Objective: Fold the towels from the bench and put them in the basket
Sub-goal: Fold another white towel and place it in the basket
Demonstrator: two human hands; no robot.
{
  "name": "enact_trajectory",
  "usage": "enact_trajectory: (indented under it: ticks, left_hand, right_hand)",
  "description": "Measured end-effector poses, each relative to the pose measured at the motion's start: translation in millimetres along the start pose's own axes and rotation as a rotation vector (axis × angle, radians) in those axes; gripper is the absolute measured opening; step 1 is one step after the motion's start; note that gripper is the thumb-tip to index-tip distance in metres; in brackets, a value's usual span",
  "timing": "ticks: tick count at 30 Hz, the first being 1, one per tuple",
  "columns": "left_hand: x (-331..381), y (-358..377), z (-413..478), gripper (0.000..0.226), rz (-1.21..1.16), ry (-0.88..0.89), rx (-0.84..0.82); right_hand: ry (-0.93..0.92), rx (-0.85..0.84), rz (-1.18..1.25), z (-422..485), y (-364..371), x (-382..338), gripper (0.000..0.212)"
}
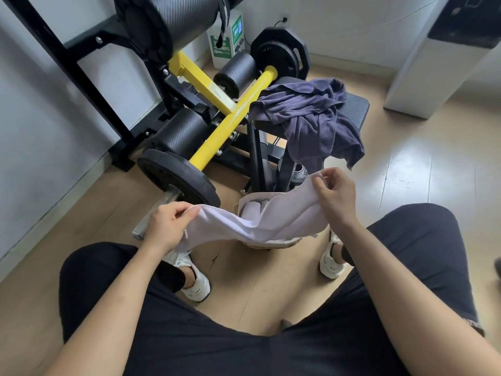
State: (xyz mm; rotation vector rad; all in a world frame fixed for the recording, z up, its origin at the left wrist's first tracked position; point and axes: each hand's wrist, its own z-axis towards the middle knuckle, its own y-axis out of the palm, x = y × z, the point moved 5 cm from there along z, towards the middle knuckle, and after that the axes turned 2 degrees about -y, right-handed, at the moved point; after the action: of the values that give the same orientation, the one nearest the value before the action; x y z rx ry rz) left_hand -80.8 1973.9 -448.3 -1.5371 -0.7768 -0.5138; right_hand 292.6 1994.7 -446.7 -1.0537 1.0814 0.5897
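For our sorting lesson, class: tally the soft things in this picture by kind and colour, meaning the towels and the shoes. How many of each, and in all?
White cloth towels: 2 (held towel between left hand and right hand; rolled towel in woven basket)
Dark blue crumpled towel heap on black bench: 1
White trainers: 2
Total: 5

left grip [165, 226] pinching, right grip [334, 196] pinching higher, forearms spread

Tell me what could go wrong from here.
1. The white towel sags between the left hand and right hand, held only at its ends; a slipped pinch may drop it unfolded into the basket.
2. The purple towel hangs well off the bench edge and may slide to the floor.
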Motion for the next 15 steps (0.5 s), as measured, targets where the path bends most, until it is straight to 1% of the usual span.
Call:
enact_trajectory:
  ticks: [2, 5, 6, 8, 9, 10, 11, 13, 15]
  left_hand:
    - [6.8, 7.8, -3.2, 0.022, -0.126, 0.005, -0.076]
    - [23.3, 17.2, -8.8, 0.020, -0.231, 0.059, -0.170]
    - [29.1, 21.9, -11.2, 0.019, -0.258, 0.082, -0.213]
    - [45.1, 32.8, -19.9, 0.016, -0.303, 0.140, -0.341]
    - [52.6, 38.3, -25.5, 0.015, -0.315, 0.168, -0.411]
    - [58.1, 42.6, -30.1, 0.014, -0.319, 0.193, -0.462]
    - [61.6, 45.7, -33.0, 0.014, -0.320, 0.213, -0.496]
    - [63.2, 46.9, -34.2, 0.014, -0.331, 0.213, -0.519]
    - [61.5, 43.5, -33.8, 0.014, -0.344, 0.183, -0.529]
  right_hand:
    - [-0.037, -0.095, 0.030, -8.5, 8.2, -8.5, 0.006]
    - [-0.108, -0.299, 0.103, -27.5, 27.0, -23.5, 0.004]
    - [-0.148, -0.382, 0.099, -35.5, 34.6, -28.5, 0.009]
    - [-0.220, -0.556, 0.089, -53.1, 50.5, -37.7, 0.028]
    - [-0.254, -0.628, 0.088, -61.4, 57.7, -41.6, 0.034]
    - [-0.285, -0.687, 0.079, -68.9, 63.9, -44.6, 0.035]
    - [-0.303, -0.731, 0.065, -74.6, 68.4, -46.1, 0.031]
    - [-0.300, -0.782, 0.043, -78.5, 72.5, -47.2, 0.016]
    - [-0.274, -0.816, 0.061, -77.4, 71.5, -47.8, 0.013]
